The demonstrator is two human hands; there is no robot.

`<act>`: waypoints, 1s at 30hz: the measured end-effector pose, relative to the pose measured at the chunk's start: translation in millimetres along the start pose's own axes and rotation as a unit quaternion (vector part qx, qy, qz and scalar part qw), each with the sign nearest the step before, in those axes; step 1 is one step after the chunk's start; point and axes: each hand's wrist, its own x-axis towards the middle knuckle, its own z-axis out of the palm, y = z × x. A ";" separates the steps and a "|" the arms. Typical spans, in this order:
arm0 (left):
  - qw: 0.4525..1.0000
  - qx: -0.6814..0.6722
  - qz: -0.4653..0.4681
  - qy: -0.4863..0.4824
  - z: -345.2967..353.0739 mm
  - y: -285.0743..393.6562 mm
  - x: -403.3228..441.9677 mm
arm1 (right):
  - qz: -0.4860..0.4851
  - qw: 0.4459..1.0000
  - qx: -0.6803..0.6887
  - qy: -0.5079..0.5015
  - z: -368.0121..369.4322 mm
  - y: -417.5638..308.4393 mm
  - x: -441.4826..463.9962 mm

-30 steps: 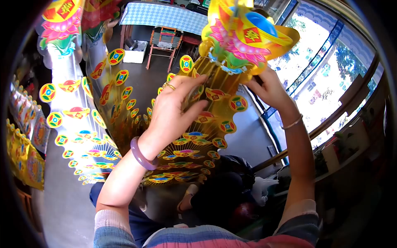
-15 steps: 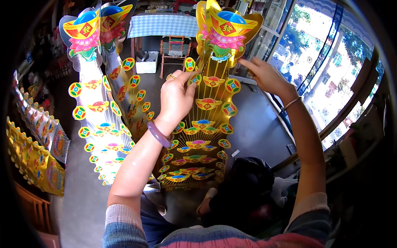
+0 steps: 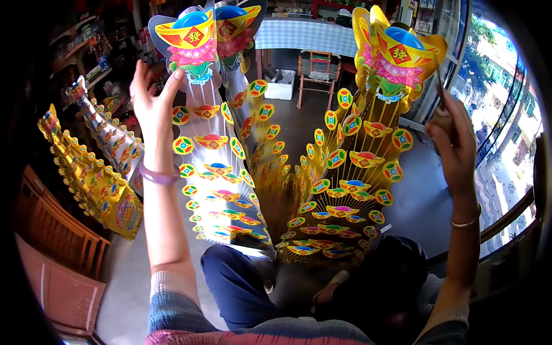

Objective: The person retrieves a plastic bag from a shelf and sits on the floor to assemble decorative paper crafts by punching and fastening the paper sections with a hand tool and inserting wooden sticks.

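Note:
A silver paper tower [image 3: 214,152] with coins, ingots and a lotus top stands left of centre. My left hand [image 3: 154,100] is raised beside its upper left edge, fingers spread and holding nothing. To the right stands a similar gold tower [image 3: 368,158]. At the right edge of its ingot top is my right hand [image 3: 454,135], with fingers bent; a thin dark edge shows at the fingertips, and whether they grip it is unclear.
Another gold tower [image 3: 95,172] and silver tower [image 3: 109,129] stand at the left, near a wooden chair [image 3: 60,224]. Behind are a checked table [image 3: 305,35], a folding chair [image 3: 318,72] and a white box [image 3: 279,89]. Windows are at right.
My left hand has moved from the gold tower to the silver tower's left side and opened. My right hand stays by the gold tower's top. The view has swung left.

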 end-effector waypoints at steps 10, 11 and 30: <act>0.819 -0.296 -0.310 -0.381 0.5 -51.0 39.2 | -0.134 0.987 -0.067 -0.060 124.8 -44.4 60.1; 0.818 -0.296 -0.313 -0.381 2.0 -47.6 37.7 | -0.134 0.984 -0.090 -0.071 131.7 -45.3 64.3; 0.863 -0.259 -0.265 -0.344 1.5 -68.8 35.6 | -0.123 0.982 -0.084 -0.112 181.7 -22.2 84.5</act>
